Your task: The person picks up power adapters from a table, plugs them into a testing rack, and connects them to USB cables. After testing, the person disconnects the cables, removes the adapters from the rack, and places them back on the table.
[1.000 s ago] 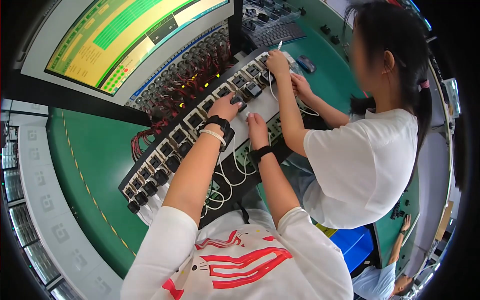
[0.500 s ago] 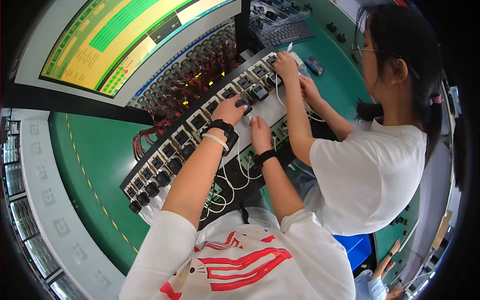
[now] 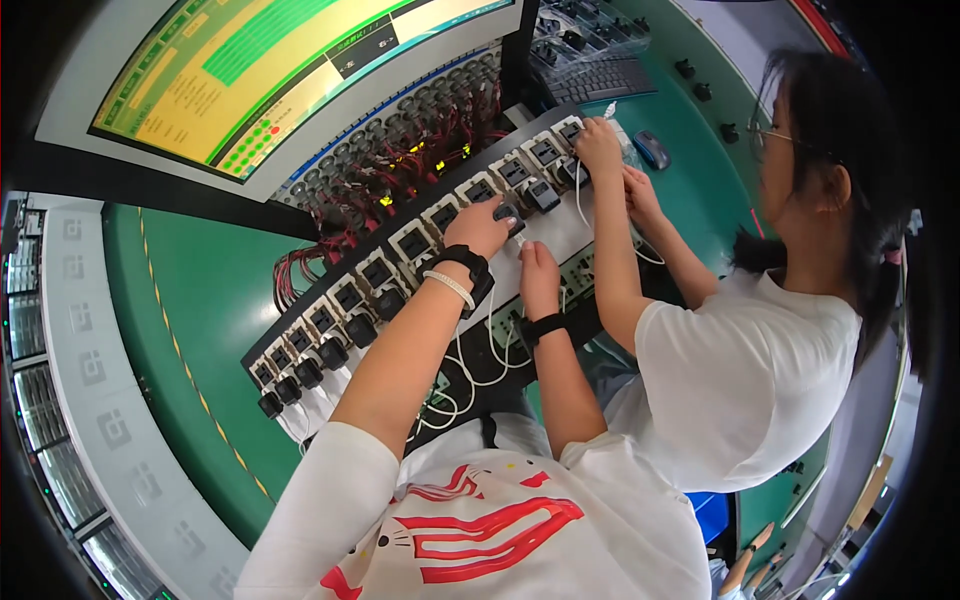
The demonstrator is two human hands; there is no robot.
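A long row of sockets [image 3: 376, 272] runs slantwise across the bench before me. My left hand [image 3: 478, 230] grips a black power adapter [image 3: 508, 214] at the row, its index finger laid along the top; the thumb side is partly hidden. Just below, my right hand [image 3: 540, 275] pinches the plug end of a white cable [image 3: 520, 240] at the adapter's near side. Whether that plug is fully seated I cannot tell. Another black adapter [image 3: 542, 194] sits to the right, and several more black adapters [image 3: 360, 328] with white cables fill the near left side of the row.
A co-worker [image 3: 745, 370] at my right has both hands at the row's far right end, holding a white cable. Behind the row are bundled red wires [image 3: 400, 190] and a large monitor [image 3: 190, 90]. A keyboard [image 3: 610, 78] and mouse [image 3: 652, 150] lie at the far right.
The whole view has shifted, so the row appears farther right and slightly lower. Both my hands remain at the same adapter and cable plug. The co-worker's hands stay at the row's far end.
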